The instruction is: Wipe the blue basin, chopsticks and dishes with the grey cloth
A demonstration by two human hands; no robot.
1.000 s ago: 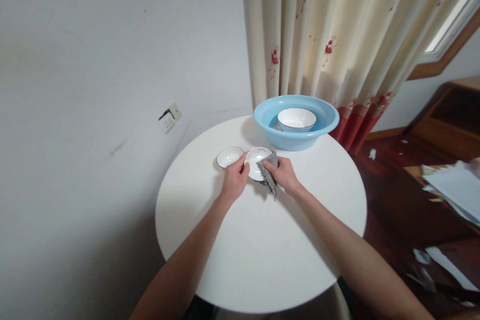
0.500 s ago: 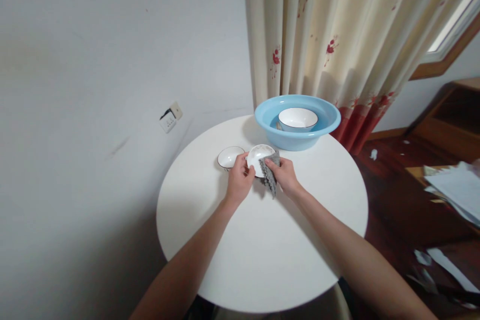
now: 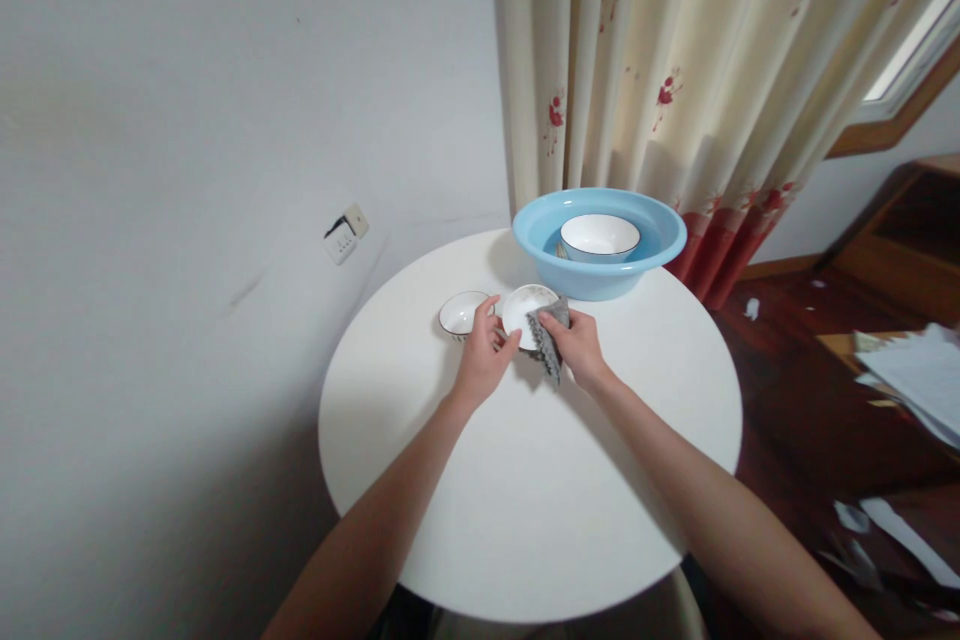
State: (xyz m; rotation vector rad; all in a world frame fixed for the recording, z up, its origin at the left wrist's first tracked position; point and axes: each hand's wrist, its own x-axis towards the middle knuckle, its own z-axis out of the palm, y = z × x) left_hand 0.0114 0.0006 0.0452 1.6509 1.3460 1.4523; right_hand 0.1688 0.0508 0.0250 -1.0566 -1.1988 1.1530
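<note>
Over white table (image 3: 525, 520), gripped small bowl (image 3: 521, 306) in left hand (image 3: 480, 362), wiped with grey cloth (image 3: 546, 342) clutched in right hand (image 3: 582, 350); likely midway: 1 side bowl (image 3: 459, 312) alongside, 1 big bowl (image 3: 600, 235) in blue basin (image 3: 600, 282).

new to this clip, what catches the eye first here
Over the round white table, the left hand grips a small white bowl while the right hand presses a grey cloth against its rim. Behind them, at the table's far edge, a light blue basin holds a larger white bowl, before a cream curtain with red flowers. A second small bowl sits just left of the held one.
</note>
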